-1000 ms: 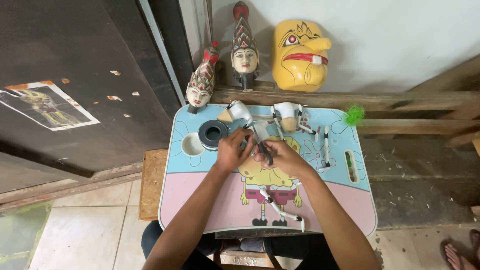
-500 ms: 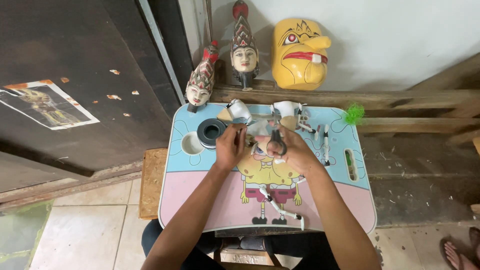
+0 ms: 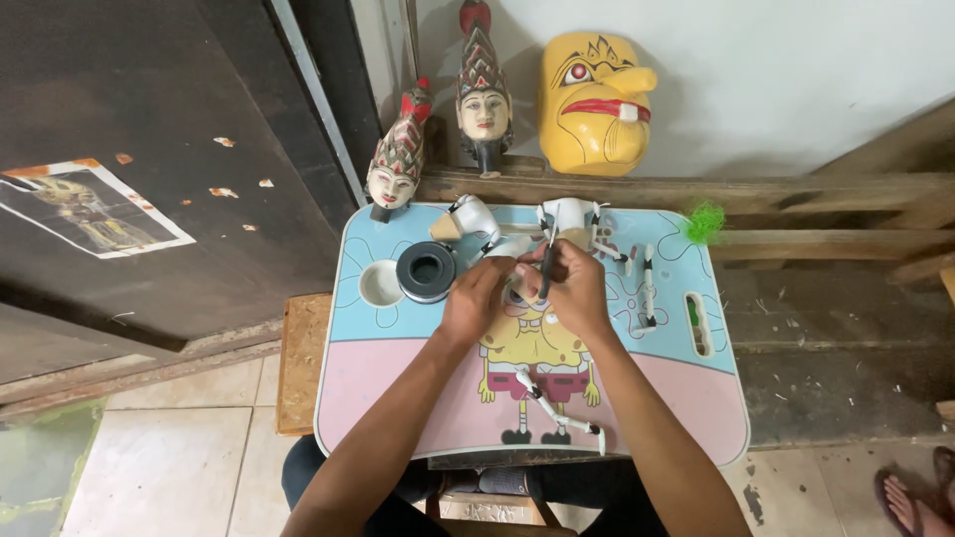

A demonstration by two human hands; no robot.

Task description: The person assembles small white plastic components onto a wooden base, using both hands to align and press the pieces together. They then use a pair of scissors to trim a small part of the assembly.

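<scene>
Both my hands meet over the middle of a small blue and pink lap table with a cartoon print. My left hand grips a small white carved piece, most of it hidden under my fingers. My right hand holds a thin dark brush upright, its tip at the white piece. A white jointed puppet arm lies on the pink part, nearer to me.
On the table: a black round pot, a round cup recess, white carved puppet parts, more brushes, a green tuft. Two painted puppet heads and a yellow mask lean against the wall. A foot in a sandal shows lower right.
My right hand has lifted the brush from lying low across the piece to standing upright. Both hands shifted slightly away from me on the table.
</scene>
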